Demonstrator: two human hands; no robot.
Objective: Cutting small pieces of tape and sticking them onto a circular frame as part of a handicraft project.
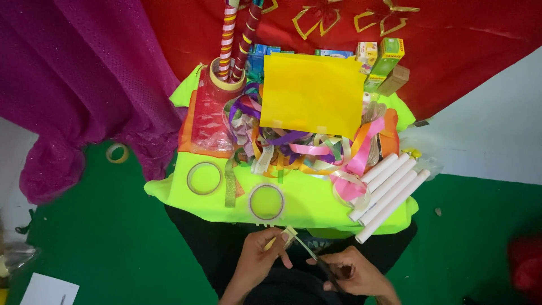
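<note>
Scissors (pixel 323 265) in your right hand (pixel 355 274) cut the ribbon strip (pixel 291 236) pinched by left hand (pixel 261 257); keep strip taut & blades square, pls.

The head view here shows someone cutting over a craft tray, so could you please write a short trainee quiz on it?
1. True or false: the right hand holds the scissors.
2. What lies on top of the ribbon pile? A) a yellow sheet of paper B) a blue plate C) a glue bottle
3. How many tape rolls lie flat on the bright yellow-green cloth in front of the pile?

Key:
1. True; the left hand pinches the small paper strip at the blades.
2. A, the yellow sheet.
3. Two: one tape roll on the left and another nearer the hands.
</note>
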